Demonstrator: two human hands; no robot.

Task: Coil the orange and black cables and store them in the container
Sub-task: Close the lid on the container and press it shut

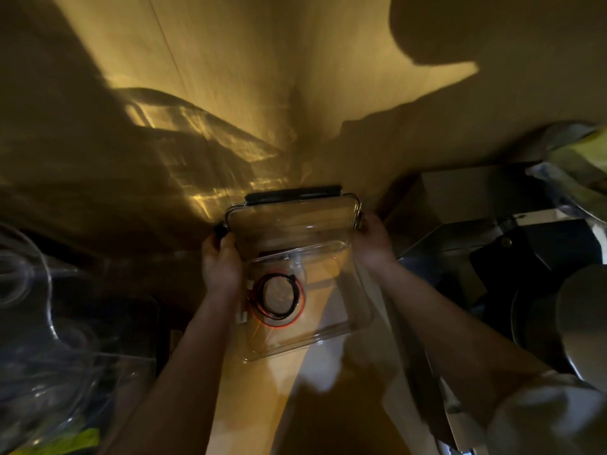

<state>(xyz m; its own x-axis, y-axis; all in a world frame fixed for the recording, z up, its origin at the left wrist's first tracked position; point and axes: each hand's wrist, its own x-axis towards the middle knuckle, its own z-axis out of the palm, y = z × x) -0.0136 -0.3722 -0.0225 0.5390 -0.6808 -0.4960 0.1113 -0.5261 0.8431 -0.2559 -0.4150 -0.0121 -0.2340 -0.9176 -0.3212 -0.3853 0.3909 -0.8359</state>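
A clear plastic container (348,326) rests on the wooden surface in the middle of the head view. Inside it, towards the left, lie the coiled orange and black cables (279,298), with small white connectors at the left side. The transparent lid (292,221) with a black latch on its far edge stands tilted over the far side of the container. My left hand (220,264) grips the lid's left edge. On the opposite edge, my right hand (372,243) holds the lid.
Clear plastic tubs and tubing (49,323) crowd the dim left side. At the right stand a grey box (473,192), dark gear (532,257) and a grey round object (581,323). Bagged yellow-green material (578,159) sits far right. The wooden surface stretches ahead.
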